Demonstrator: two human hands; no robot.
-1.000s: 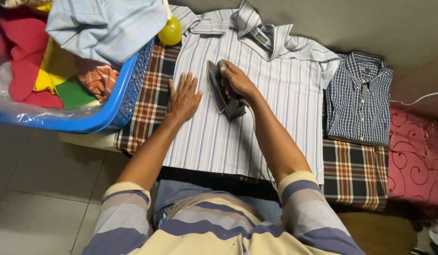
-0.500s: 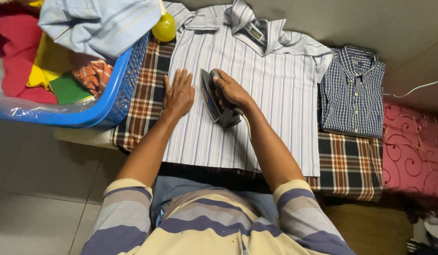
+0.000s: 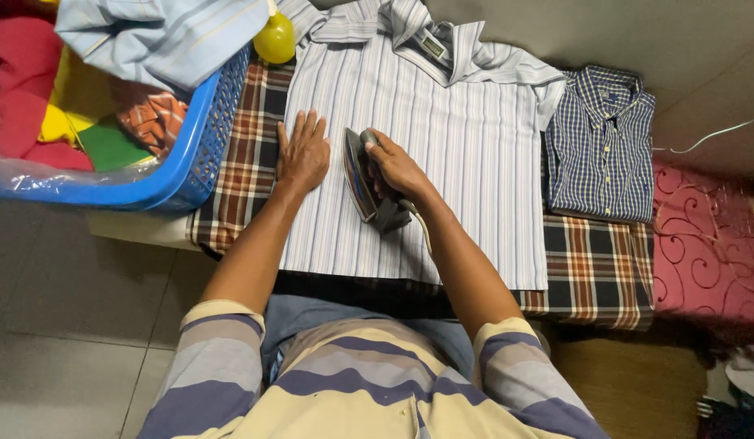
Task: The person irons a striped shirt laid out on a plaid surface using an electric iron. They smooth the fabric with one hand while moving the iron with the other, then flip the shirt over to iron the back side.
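The right hand is wrapped tight around the handle of a grey clothes iron, its grip clamped on it, the soleplate resting on the middle of a pale striped shirt. The shirt lies spread flat, collar at the far end, over a brown plaid cloth that covers the surface. Just beside the iron, to its left, the left hand presses palm down on the shirt with fingers spread and straight, its grip apart and holding nothing. The iron's cord trails back along the right forearm.

A folded blue checked shirt sits on the plaid cloth at the right edge of the striped shirt, touching it. On the left stands a blue plastic laundry basket heaped with clothes: a light blue striped garment on top, red, yellow, green and orange pieces under it. A small yellow round thing rests between the basket rim and the shirt's shoulder. A pink patterned fabric lies at far right.
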